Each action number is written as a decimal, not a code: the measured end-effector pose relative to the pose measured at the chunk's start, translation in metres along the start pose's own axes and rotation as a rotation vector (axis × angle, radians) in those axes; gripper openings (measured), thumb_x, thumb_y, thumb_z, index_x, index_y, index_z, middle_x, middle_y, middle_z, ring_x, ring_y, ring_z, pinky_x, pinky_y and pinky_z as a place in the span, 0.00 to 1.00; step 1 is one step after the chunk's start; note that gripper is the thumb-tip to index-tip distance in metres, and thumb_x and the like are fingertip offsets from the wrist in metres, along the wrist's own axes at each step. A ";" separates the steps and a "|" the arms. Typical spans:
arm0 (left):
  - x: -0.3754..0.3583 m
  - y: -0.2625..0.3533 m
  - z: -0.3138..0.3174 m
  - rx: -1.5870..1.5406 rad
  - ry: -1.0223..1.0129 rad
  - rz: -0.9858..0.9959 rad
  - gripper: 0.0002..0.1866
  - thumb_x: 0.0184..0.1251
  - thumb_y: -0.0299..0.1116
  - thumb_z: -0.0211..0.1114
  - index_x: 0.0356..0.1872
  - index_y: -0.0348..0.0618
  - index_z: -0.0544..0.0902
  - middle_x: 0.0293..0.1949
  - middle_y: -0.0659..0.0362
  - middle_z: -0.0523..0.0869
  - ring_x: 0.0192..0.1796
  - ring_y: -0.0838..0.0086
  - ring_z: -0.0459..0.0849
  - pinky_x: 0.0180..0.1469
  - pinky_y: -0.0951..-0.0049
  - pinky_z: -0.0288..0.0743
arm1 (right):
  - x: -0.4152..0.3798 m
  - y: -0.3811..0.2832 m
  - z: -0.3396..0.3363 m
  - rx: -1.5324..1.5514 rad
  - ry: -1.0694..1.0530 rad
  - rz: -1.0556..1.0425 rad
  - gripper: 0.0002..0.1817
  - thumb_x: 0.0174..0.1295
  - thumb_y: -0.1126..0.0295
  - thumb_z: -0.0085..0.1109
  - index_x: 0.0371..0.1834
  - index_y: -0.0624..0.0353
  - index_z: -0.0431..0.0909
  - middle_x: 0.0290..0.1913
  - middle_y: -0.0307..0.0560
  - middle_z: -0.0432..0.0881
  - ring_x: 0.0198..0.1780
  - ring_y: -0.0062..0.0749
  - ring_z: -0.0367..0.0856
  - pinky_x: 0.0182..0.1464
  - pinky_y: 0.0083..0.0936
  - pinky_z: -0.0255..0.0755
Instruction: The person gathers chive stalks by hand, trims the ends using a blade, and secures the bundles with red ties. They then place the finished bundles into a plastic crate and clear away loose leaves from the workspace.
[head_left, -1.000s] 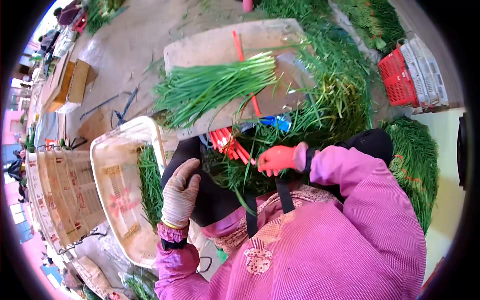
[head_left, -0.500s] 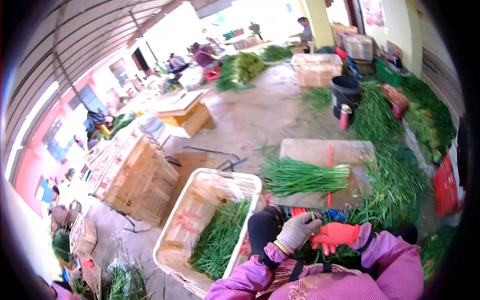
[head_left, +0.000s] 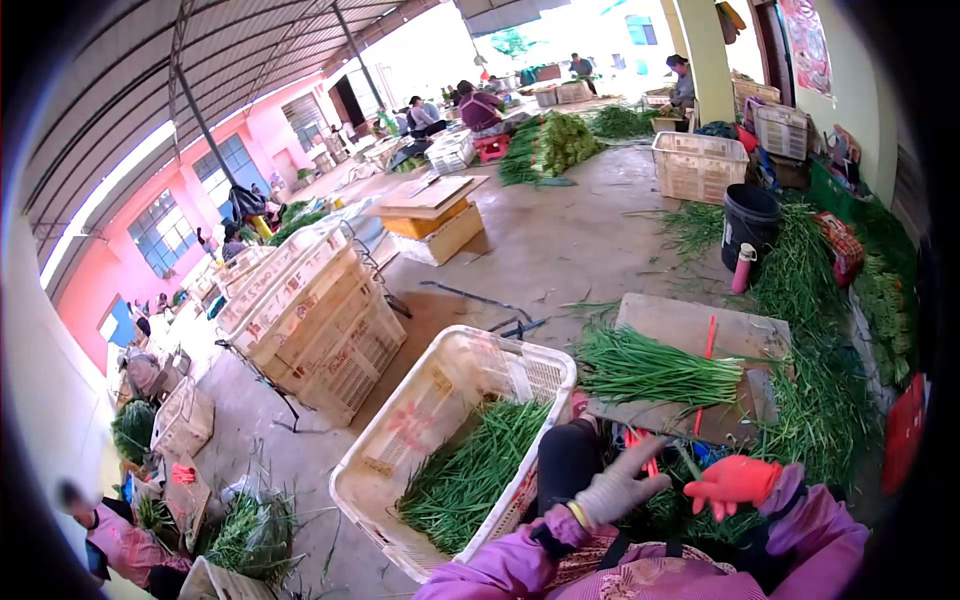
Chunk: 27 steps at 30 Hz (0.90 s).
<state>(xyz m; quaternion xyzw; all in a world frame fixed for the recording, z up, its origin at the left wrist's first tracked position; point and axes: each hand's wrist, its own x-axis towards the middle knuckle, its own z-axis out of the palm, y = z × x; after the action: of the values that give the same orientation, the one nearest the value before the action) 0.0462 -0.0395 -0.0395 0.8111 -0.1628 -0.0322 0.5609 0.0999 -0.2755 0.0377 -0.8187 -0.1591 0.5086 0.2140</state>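
Note:
My left hand (head_left: 622,487), in a grey knit glove, is held above my lap with its fingers stretched apart and nothing visible in it. Facing it is my right hand (head_left: 738,484) in an orange-red glove, fingers loosely spread and pointing left, seemingly holding nothing. Just beyond them lies a bundle of long green chives (head_left: 660,366), pale ends to the right, on a flat board (head_left: 640,312). A red strip (head_left: 711,338) crosses the board, passing under the bundle. Red strands (head_left: 640,447) show behind my left hand.
Left of my knee stands a white plastic crate (head_left: 385,440) partly filled with loose greens (head_left: 470,475). Loose chives (head_left: 825,405) are heaped to the right, near a black bucket (head_left: 750,222) and pink bottle (head_left: 743,268). Stacked crates (head_left: 320,330) stand left. Several people sit farther away.
My hands have moved apart, and my left fingers, earlier curled close to the right glove, are now extended. The camera view has shifted, so the scene sits farther right.

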 end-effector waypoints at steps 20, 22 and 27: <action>-0.151 0.052 -0.269 0.246 1.410 0.160 0.20 0.77 0.41 0.55 0.58 0.34 0.77 0.35 0.62 0.83 0.42 0.77 0.79 0.52 0.75 0.72 | 0.086 0.036 -0.016 -0.180 0.394 0.020 0.19 0.70 0.55 0.47 0.29 0.56 0.80 0.18 0.38 0.83 0.18 0.28 0.83 0.27 0.28 0.77; -0.160 0.033 -0.277 0.254 1.414 0.051 0.18 0.76 0.36 0.57 0.57 0.34 0.79 0.39 0.61 0.84 0.45 0.76 0.80 0.54 0.75 0.72 | 0.095 0.040 -0.019 -0.257 0.432 0.023 0.20 0.70 0.54 0.48 0.30 0.56 0.81 0.18 0.38 0.83 0.17 0.27 0.82 0.27 0.27 0.76; -0.149 -0.059 -0.270 0.293 1.232 -0.344 0.12 0.71 0.25 0.60 0.54 0.40 0.83 0.51 0.57 0.86 0.52 0.74 0.82 0.55 0.77 0.75 | 0.126 0.048 -0.010 -0.243 0.419 -0.047 0.17 0.68 0.54 0.52 0.30 0.53 0.80 0.20 0.42 0.82 0.23 0.40 0.83 0.30 0.35 0.76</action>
<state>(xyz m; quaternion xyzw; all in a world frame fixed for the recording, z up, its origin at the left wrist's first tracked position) -0.0180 0.2665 -0.0141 0.7635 0.3175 0.3715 0.4223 0.1656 -0.2584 -0.0796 -0.9221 -0.1903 0.2995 0.1543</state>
